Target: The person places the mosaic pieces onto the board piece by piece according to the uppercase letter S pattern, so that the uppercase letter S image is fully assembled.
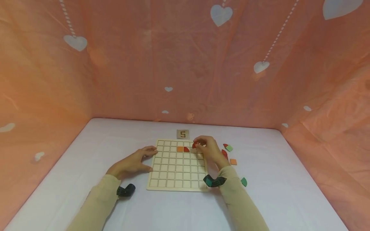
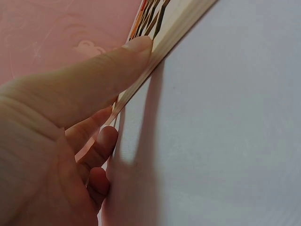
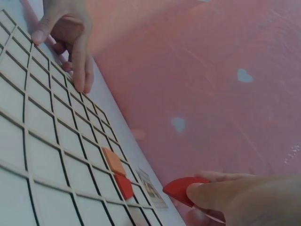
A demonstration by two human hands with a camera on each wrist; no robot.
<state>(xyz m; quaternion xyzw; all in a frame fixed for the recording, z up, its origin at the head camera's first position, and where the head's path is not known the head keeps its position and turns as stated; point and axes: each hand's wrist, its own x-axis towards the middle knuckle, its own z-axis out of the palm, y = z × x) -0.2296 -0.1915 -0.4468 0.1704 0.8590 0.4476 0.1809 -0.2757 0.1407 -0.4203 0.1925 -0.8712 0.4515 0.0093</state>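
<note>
A light wooden grid board [image 1: 171,175] lies on the table. My left hand [image 1: 133,162] rests at its left edge, thumb and fingers spread apart; the left wrist view shows the thumb [image 2: 127,63] touching the rim. Between thumb and fingers, my right hand [image 1: 211,150] pinches a red quarter-circle tile [image 3: 179,189], held above the board's upper right part. An orange square tile [image 1: 180,149] sits in a cell of the second row. Right beside it, another red quarter-circle tile [image 1: 186,149] fills part of the neighbouring cell.
Behind the board lies a small patterned card [image 1: 183,134]. Loose tiles lie to the right: a light green one [image 1: 229,148], red ones [image 1: 224,154], an orange square [image 1: 233,161] and a green one [image 1: 244,182]. A pink curtain [image 1: 185,70] with hearts surrounds the white table [image 1: 144,208].
</note>
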